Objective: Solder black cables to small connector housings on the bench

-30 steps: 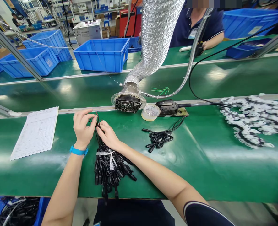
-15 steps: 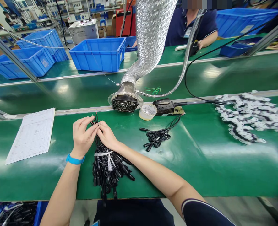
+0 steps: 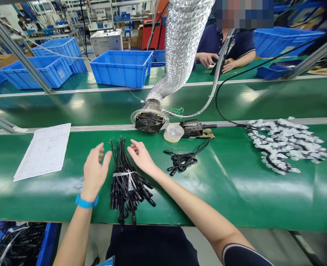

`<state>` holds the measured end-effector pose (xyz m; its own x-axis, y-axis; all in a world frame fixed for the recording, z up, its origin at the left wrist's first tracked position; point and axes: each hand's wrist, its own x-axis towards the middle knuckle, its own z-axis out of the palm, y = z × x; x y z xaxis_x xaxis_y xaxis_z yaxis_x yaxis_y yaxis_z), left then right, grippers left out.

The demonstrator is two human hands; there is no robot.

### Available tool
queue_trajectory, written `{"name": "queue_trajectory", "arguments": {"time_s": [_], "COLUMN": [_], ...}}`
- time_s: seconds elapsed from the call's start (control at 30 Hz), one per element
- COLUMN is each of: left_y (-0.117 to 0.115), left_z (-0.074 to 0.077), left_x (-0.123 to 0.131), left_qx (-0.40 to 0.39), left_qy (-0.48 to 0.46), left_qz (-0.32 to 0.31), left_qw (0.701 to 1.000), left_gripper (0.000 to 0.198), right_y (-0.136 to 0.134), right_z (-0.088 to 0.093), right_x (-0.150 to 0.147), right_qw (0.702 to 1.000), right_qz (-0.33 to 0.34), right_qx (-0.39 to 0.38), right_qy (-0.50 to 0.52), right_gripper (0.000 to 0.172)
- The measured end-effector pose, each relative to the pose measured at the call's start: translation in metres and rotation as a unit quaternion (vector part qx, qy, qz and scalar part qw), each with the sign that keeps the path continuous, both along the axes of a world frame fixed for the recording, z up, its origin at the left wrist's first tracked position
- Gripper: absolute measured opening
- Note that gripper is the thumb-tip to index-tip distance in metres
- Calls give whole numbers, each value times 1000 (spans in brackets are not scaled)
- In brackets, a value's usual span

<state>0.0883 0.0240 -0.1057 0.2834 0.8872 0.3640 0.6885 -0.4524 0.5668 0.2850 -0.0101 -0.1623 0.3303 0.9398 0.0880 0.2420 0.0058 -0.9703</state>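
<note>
A bundle of black cables (image 3: 126, 188), bound by a white tie, lies on the green bench with its stripped wire ends pointing away from me. My left hand (image 3: 95, 168) hovers just left of the wire ends, thumb and fingers apart, holding nothing. On the other side, my right hand (image 3: 141, 155) is beside the wires, its fingers loosely bent and apart, with nothing seen in it. Right of the bundle lies a smaller group of black cables (image 3: 183, 160). Behind it a round tub (image 3: 173, 133) stands next to a soldering iron holder (image 3: 192, 128).
A fume fan (image 3: 150, 122) hangs from a silver duct (image 3: 184, 44) at the back edge. Paper sheets (image 3: 44, 151) lie left; many white-and-black parts (image 3: 288, 144) lie right. A blue bin of cables (image 3: 51, 240) sits below. Across the bench, a co-worker's hands (image 3: 207, 59) handle something dark.
Both my hands have let go of the wire ends and moved apart, one to each side. The bundle stays on the bench. The co-worker's other hand has come into view.
</note>
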Motion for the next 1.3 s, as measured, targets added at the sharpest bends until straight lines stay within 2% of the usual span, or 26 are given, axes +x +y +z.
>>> {"name": "queue_trajectory", "arguments": {"time_s": [0.07, 0.13, 0.17, 0.23, 0.27, 0.37, 0.43, 0.5, 0.6, 0.7, 0.77, 0.83, 1.03, 1.17, 1.3], "left_y": [-45, -90, -108, -132, -136, -120, -94, -63, -21, 2, 5, 4, 7, 16, 16], "left_z": [-12, -29, -37, -48, -51, -41, -27, -14, -8, -16, -21, -21, -7, -8, -16], "left_x": [-7, -7, -5, 3, 6, 5, -5, -22, -49, -67, -69, -64, -53, -55, -57], "left_qx": [-73, -91, -86, -65, -53, -6, 38, 73, 45, -15, -3, 36, 174, 202, 202], "left_qy": [64, 94, 86, 41, 13, -39, -40, -20, 55, 117, 113, 100, 151, 201, 183], "left_qz": [18, 0, -13, -29, -29, -15, 5, 13, -34, -50, -34, -31, -46, -86, -97], "left_qw": [995, 991, 993, 997, 998, 999, 998, 997, 997, 992, 993, 994, 972, 955, 957], "left_gripper": [64, 78, 85, 93, 94, 91, 86, 80, 68, 50, 44, 40, 17, 25, 29], "right_y": [-37, -73, -88, -107, -109, -93, -70, -45, -16, 2, 8, 11, 20, 29, 39], "right_z": [-3, -8, -11, -12, -11, 2, 13, 19, 11, -9, -19, -21, -7, 0, 8], "right_x": [0, -12, -22, -47, -59, -92, -106, -112, -108, -96, -88, -84, -80, -78, -73], "right_qw": [999, 997, 997, 992, 987, 967, 959, 960, 982, 992, 994, 994, 988, 981, 973], "right_qz": [38, 45, 28, -23, -40, -25, 4, 30, 68, 75, 69, 73, 114, 141, 172], "right_qx": [-31, -45, -36, -14, -5, 21, 48, 77, 59, 13, 21, 44, 100, 111, 104], "right_qy": [19, 45, 61, 122, 158, 253, 280, 266, 166, 97, 85, 67, -16, -76, -113], "right_gripper": [48, 44, 42, 43, 43, 42, 43, 45, 42, 38, 39, 38, 17, 12, 8]}}
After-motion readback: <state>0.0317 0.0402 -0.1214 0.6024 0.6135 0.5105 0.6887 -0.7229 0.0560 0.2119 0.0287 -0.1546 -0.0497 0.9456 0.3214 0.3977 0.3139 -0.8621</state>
